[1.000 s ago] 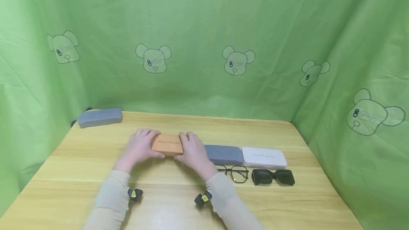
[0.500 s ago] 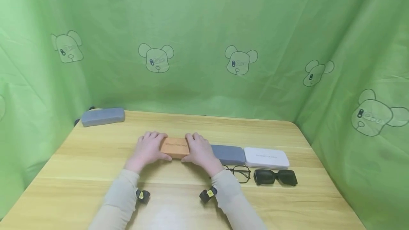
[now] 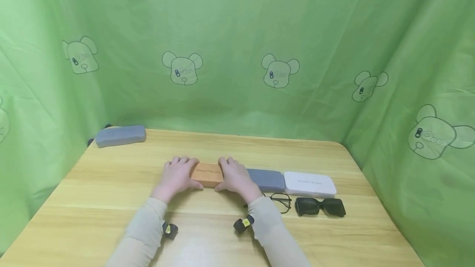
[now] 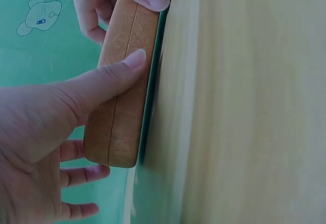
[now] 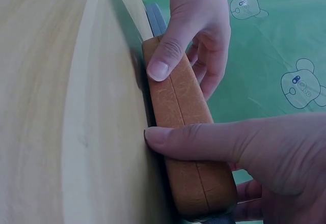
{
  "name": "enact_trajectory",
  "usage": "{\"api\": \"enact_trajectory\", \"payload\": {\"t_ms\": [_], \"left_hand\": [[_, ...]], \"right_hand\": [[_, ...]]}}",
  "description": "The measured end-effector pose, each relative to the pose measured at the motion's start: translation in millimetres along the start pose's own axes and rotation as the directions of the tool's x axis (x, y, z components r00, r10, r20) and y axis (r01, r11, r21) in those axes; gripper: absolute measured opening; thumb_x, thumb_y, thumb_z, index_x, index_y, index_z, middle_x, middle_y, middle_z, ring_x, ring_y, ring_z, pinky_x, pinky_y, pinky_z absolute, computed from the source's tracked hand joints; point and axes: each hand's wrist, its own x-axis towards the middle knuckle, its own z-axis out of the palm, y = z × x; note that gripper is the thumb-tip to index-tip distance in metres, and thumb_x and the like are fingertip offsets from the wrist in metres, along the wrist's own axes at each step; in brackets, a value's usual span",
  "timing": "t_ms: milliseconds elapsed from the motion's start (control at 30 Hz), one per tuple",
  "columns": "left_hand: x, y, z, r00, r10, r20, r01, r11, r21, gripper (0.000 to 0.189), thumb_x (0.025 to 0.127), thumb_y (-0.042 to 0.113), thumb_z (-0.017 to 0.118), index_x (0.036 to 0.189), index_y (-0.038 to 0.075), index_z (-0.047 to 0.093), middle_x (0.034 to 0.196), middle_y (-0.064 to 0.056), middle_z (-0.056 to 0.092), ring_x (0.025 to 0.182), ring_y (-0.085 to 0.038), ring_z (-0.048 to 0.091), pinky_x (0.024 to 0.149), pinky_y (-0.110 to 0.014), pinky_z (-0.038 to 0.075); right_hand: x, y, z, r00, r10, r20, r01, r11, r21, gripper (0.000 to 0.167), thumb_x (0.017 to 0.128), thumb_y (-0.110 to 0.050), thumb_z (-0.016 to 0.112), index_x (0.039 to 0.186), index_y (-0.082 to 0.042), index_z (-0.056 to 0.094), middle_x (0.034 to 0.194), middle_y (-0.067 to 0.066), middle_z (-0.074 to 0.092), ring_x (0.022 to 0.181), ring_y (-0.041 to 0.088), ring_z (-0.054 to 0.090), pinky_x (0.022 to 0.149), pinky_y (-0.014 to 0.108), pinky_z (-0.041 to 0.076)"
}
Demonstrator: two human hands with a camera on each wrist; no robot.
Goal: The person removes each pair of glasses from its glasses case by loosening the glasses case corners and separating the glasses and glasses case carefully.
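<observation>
A brown-orange glasses case (image 3: 206, 175) with faint lettering on its lid is held at both ends. My left hand (image 3: 179, 177) grips its left end, and my right hand (image 3: 237, 178) grips the right end. In the left wrist view, the thumb of the left hand (image 4: 51, 107) presses the front face near the lid seam. The right wrist view has the right hand (image 5: 277, 152) with its thumb across the same face, while most of its other fingers are hidden behind the case. The lid is closed. Its underside is right at the table surface, left of a blue-grey glasses case (image 3: 268, 180).
A white glasses case (image 3: 310, 184) lies beside the blue-grey one. In front of them are thin-framed eyeglasses (image 3: 283, 203), partly behind the right forearm, and black sunglasses (image 3: 320, 207). Another grey-blue case (image 3: 121, 136) sits at the table's back left corner. Green curtains (image 3: 230, 106) enclose the table.
Both hands have brought the brown-orange case rightward and slightly nearer, closer to the blue-grey case. The view has also shifted slightly. The other cases and the glasses have stayed in place.
</observation>
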Motion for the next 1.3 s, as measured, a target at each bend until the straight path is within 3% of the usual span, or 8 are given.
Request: {"api": "enact_trajectory", "payload": {"t_ms": [833,1300], "left_hand": [[-4.4,15.8,-0.5,0.998,-0.061,0.035,0.062,0.998,-0.015,0.092,0.061,0.049,0.088,0.138,0.013,0.051,0.131,-0.015,0.057,0.121,-0.036,0.049,0.099,-0.054,0.041],[-5.9,11.9,-2.3,0.997,-0.048,0.052,0.052,0.996,-0.073,0.101,0.06,0.046,0.089,0.144,0.014,0.044,0.14,-0.017,0.052,0.126,-0.04,0.048,0.104,-0.061,0.038]], "right_hand": [[-1.9,4.6,-4.6,0.999,-0.011,0.053,0.01,1.0,0.013,0.082,0.063,-0.036,0.091,0.129,-0.014,0.048,0.112,0.008,0.057,0.095,0.023,0.057,0.085,0.04,0.052],[-2.8,6.9,-4.6,0.998,-0.031,0.054,0.03,0.999,0.012,0.088,0.064,-0.039,0.089,0.135,-0.014,0.046,0.12,0.009,0.056,0.103,0.024,0.056,0.091,0.041,0.051]]}}
